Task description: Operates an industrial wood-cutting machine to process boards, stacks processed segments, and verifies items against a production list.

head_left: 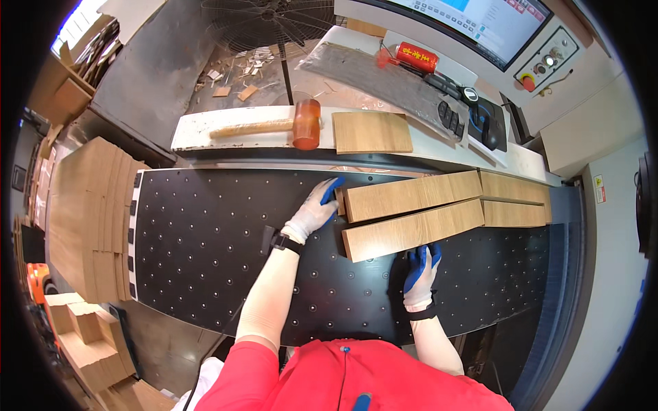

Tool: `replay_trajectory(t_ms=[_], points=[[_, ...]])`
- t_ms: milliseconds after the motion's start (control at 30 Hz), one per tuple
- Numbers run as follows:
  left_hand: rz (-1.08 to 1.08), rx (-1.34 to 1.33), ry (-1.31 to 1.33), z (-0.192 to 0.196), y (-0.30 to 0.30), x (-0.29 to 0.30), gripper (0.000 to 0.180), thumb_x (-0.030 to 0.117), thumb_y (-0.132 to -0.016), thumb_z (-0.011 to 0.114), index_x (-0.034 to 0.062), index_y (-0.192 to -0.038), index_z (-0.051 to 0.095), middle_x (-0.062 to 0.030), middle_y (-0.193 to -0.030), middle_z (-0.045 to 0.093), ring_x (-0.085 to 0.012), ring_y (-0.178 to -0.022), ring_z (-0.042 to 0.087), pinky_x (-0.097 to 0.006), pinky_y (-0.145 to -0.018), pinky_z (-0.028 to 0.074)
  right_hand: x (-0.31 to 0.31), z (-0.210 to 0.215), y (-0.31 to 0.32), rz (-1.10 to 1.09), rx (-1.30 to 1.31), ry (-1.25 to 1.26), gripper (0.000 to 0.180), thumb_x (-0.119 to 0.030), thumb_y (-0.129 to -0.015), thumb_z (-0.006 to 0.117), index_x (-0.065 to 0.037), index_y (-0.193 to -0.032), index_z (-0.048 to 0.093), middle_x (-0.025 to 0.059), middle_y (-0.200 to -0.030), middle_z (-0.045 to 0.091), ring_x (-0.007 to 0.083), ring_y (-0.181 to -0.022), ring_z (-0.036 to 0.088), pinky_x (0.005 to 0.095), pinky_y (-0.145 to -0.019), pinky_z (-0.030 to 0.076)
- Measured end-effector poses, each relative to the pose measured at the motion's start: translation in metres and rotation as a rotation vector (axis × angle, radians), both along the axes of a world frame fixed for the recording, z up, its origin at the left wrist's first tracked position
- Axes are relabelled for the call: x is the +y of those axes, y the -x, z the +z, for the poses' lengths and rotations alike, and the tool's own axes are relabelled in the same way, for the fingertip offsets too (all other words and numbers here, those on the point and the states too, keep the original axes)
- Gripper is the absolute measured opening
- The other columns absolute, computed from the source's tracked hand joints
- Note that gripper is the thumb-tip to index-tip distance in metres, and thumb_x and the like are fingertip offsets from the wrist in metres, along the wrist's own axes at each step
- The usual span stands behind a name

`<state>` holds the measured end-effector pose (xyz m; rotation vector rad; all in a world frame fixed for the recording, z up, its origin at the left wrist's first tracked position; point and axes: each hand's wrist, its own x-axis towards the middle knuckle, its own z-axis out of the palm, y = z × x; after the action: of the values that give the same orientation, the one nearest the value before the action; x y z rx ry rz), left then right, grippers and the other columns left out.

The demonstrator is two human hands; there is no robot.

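the left hand (317, 207), fingers bent, was at the far plank's (415, 196) end; the right hand (420, 275), half curled, met the near plank (415, 229); whether either gripped was unclear.

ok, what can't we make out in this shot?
- Whether the right hand grips or only touches the near plank: head view, its own fingers hide the contact.
- Full extent of the small wooden piece by the left hand: head view, behind the rear plank.
- Top of the pedestal fan: head view, cut off by upper edge.
- Top of the monitor: head view, same edge.
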<state>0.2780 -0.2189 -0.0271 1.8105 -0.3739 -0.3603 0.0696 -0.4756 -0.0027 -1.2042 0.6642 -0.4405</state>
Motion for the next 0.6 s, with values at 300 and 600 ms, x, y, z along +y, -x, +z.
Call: replay_trajectory(t_ms=[300,600], points=[[0.073,-0.659,-0.411,0.006,0.031,0.009,0.043,0.029,-0.08,0.074,0.0074,-0.116,0.068,-0.0177,-0.113,0.066,-0.038,-0.108,0.063,-0.051,-0.094,0.052,0.005,0.009,0.018,0.043,0.113,0.231,0.053,-0.03,-0.106,0.057,0.005,-0.143,0.044,0.0162,-0.143,0.051,0.0266,-0.131,0.048,0.0407,-0.114,0.035],[0.115,-0.667,-0.442,-0.014,0.124,0.05,0.044,0.024,-0.08,0.076,0.0074,-0.118,0.063,-0.0152,-0.12,0.06,-0.0379,-0.122,0.054,-0.052,-0.111,0.04,-0.027,-0.083,0.017,0.036,0.042,0.461,0.053,-0.017,-0.104,0.06,0.005,-0.149,0.04,0.0186,-0.148,0.048,0.0317,-0.133,0.048,0.0426,-0.118,0.034]])
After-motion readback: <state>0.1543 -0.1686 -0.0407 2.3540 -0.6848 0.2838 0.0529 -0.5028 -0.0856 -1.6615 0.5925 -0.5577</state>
